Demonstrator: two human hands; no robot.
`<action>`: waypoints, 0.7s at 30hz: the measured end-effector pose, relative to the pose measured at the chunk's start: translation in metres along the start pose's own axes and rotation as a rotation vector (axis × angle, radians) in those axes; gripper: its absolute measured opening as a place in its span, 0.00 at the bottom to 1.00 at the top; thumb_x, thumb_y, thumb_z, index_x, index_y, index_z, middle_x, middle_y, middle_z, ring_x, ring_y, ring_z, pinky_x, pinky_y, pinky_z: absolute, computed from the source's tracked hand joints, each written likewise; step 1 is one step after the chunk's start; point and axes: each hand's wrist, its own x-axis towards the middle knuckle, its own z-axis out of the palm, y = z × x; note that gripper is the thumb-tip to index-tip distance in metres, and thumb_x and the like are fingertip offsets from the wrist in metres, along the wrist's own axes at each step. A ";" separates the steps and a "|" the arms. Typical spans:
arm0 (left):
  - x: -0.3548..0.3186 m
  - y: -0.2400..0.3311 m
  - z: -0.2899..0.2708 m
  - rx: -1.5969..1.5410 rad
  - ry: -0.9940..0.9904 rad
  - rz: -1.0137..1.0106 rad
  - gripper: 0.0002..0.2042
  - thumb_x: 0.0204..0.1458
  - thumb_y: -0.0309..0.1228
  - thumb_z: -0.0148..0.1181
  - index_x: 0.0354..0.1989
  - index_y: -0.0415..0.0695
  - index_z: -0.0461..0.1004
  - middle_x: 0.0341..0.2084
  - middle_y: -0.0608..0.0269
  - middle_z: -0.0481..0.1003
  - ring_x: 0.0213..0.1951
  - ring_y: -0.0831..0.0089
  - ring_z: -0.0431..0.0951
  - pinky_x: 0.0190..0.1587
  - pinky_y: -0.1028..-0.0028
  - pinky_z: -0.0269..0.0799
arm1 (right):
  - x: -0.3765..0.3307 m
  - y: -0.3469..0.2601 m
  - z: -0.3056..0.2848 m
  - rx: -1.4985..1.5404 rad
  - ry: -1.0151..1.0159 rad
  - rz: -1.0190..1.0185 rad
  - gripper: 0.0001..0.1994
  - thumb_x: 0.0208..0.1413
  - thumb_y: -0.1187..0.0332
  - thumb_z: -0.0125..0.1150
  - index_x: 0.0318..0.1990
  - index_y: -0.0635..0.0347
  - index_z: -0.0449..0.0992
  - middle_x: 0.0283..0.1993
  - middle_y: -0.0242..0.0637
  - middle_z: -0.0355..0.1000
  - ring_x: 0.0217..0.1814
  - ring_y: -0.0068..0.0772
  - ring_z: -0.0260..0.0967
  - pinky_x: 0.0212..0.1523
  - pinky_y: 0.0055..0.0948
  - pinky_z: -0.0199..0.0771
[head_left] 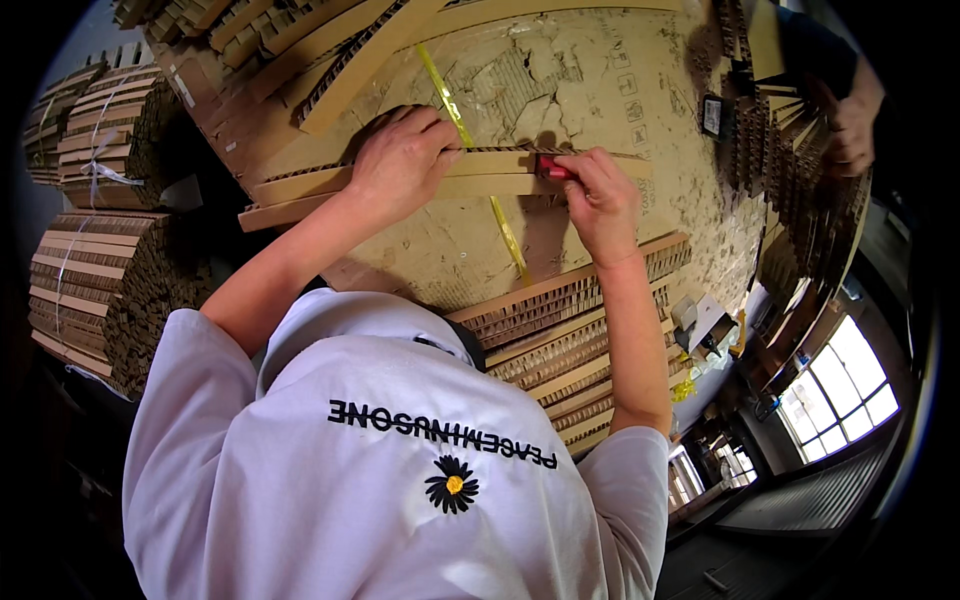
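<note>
Two long brown cardboard strips [500,186] with corrugated edges lie side by side across the work surface in front of me. My left hand [400,165] bends over the far strip, its fingers closed against the strip's edge near a yellow strap [510,240]. That strap passes beneath both strips. Pinched in my right hand [606,208] is a small red tool [553,168], held against the right part of the far strip. Its exact kind and its tip cannot be made out.
Stacked cardboard strips [570,315] lie close to my body, with more strips [350,65] at the far left. Tied bundles [85,290] stand left of the table. At the far right, another person's hand [850,135] is beside piled cardboard [800,200]. The worktop sheet [600,90] is torn.
</note>
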 end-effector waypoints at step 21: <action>0.013 0.019 -0.024 -0.035 -0.074 -0.011 0.04 0.59 0.27 0.61 0.39 0.41 0.75 0.39 0.53 0.74 0.45 0.51 0.75 0.48 0.59 0.72 | -0.053 0.019 -0.003 0.314 0.144 0.119 0.13 0.50 0.84 0.70 0.44 0.61 0.83 0.49 0.38 0.77 0.50 0.37 0.76 0.49 0.30 0.78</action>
